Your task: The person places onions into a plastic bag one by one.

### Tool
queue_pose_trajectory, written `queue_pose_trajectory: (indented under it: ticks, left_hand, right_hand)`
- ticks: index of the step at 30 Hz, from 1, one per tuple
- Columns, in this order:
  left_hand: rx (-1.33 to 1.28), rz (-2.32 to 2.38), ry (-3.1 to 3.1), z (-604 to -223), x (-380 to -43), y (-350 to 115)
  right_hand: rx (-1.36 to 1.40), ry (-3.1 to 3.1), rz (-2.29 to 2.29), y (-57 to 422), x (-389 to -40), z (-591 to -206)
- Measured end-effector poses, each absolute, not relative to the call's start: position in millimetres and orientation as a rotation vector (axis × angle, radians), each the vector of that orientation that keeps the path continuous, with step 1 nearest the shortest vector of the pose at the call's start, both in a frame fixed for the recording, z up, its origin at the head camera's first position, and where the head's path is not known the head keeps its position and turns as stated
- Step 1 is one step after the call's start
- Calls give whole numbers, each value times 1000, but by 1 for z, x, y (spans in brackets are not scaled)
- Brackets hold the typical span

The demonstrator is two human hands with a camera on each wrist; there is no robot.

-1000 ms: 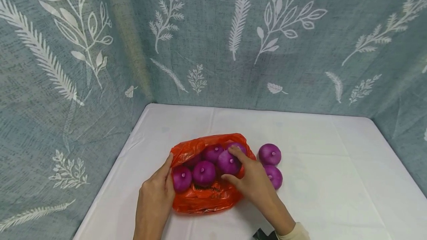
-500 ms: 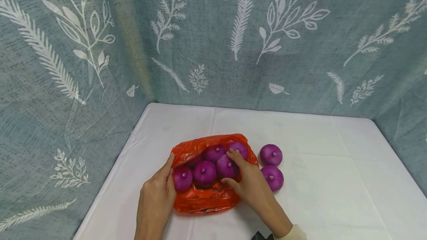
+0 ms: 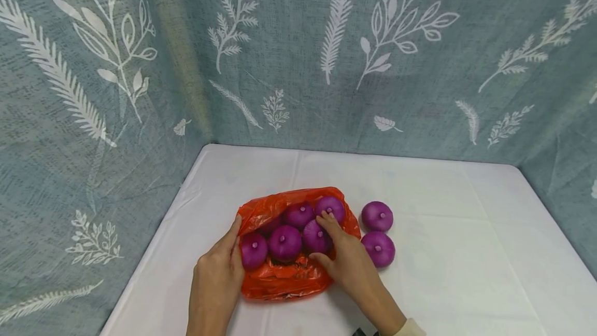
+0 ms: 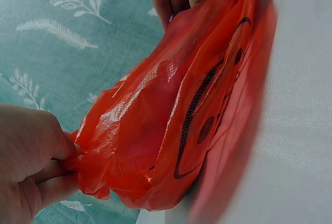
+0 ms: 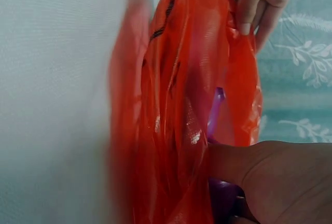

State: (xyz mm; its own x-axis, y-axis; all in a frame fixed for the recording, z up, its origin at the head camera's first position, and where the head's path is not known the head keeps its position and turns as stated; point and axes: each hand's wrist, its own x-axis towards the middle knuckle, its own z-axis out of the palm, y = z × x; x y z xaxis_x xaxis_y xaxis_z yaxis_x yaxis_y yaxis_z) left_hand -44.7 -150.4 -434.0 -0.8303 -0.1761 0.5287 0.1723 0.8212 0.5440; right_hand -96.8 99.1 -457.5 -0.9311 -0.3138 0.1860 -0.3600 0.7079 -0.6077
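A red plastic bag (image 3: 284, 287) lies on its side on the table, its mouth held wide. Several purple onions (image 3: 285, 243) sit inside. My left hand (image 3: 216, 274) pinches the bag's left rim, seen closely in the left wrist view, where the hand (image 4: 31, 164) comes in from the left. Inside the mouth at the right, my right hand (image 3: 352, 263) has thumb and fingers curved round one onion (image 3: 315, 236). Its fingertips overlap another onion (image 3: 329, 208) behind. In the right wrist view, bag film hides the right thumb's tip (image 5: 223, 163).
Two loose purple onions (image 3: 377, 216) (image 3: 378, 249) stand just right of the bag, close to the right hand. A white cloth covers the table (image 3: 466, 253). Patterned blue-green curtains (image 3: 298, 56) border its back and sides.
The right hand has lowered its onion slightly among the others, showing more of the onion behind. The left hand keeps its hold on the rim. The view shifts slightly.
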Motion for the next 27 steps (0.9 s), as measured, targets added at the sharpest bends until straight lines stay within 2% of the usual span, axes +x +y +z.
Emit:
queue_pose_trajectory:
  ticks: [27]
  left_hand:
    - [10,-798,-2412,-436,-43,-150]
  right_hand:
    - [568,-2877,936,97,-96,-467]
